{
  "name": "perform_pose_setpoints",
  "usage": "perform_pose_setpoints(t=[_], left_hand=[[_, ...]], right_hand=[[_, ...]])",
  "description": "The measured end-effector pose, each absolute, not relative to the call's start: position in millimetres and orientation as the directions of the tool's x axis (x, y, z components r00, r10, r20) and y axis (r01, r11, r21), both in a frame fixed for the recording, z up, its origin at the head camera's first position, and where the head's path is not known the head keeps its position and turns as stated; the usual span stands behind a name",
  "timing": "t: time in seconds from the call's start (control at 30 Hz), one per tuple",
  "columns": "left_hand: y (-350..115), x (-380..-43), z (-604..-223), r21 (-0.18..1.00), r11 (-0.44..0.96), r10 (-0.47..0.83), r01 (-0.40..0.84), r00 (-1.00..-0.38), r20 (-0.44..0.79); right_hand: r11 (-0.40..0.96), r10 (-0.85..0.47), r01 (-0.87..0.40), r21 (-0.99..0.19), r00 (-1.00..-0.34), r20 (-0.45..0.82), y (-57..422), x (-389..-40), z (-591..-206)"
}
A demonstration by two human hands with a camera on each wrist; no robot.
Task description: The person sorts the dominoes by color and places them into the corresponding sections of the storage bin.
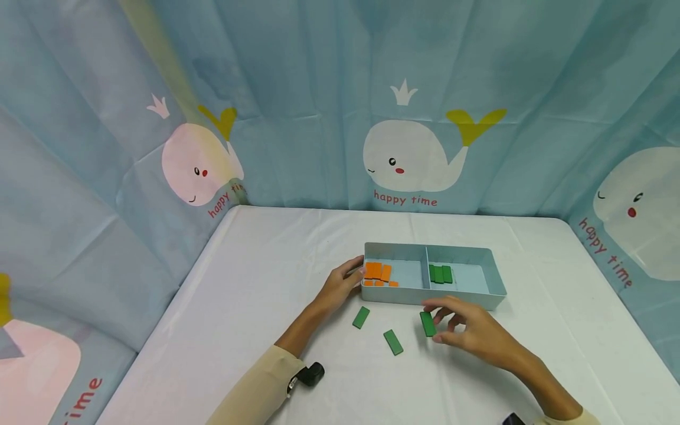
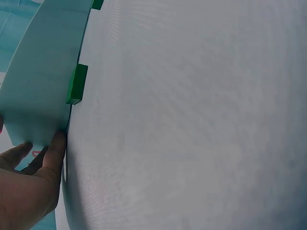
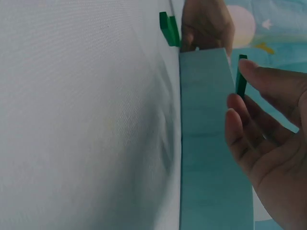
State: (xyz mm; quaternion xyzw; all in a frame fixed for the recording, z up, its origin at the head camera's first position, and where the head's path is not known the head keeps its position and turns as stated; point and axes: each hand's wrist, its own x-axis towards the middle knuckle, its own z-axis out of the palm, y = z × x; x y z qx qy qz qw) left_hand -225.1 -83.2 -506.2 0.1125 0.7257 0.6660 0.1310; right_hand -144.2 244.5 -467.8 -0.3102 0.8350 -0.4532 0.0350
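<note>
A pale blue box [image 1: 393,294] with two compartments stands on the table. Orange blocks [image 1: 374,271] lie in its left compartment, and green blocks [image 1: 440,274] sit in the right one. At the box's left end, my left hand [image 1: 340,286] rests with its fingers against the wall. My right hand [image 1: 473,330] pinches a green block [image 1: 427,324] between thumb and finger, in front of the box. In the right wrist view this pinched block [image 3: 242,76] stands on edge near the fingertips. Two more green blocks [image 1: 360,317] [image 1: 393,342] lie on the cloth between the hands.
A white cloth [image 1: 276,248] covers the table. Blue curtains printed with whales [image 1: 414,156] hang behind and beside it. A small black device [image 1: 310,374] is strapped at the left wrist, and part of another [image 1: 513,419] shows near the right sleeve.
</note>
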Motion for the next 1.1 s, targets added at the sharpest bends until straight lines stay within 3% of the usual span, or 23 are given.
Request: perform_pose_setpoints(t=[0.6,1.1], left_hand=[[-83.1,-226.2,-505.4,0.993,0.109,0.317,-0.032,-0.946,-0.066],[-83.2,-225.5,-506.7,0.994,0.112,0.314,-0.016,-0.948,-0.051]], right_hand=[[0.431,-0.468,-0.543,-0.72,-0.817,0.336,256.3,-161.4,-449.7],[0.548,-0.367,-0.483,-0.683,-0.873,0.323,271.7,-183.8,-440.8]])
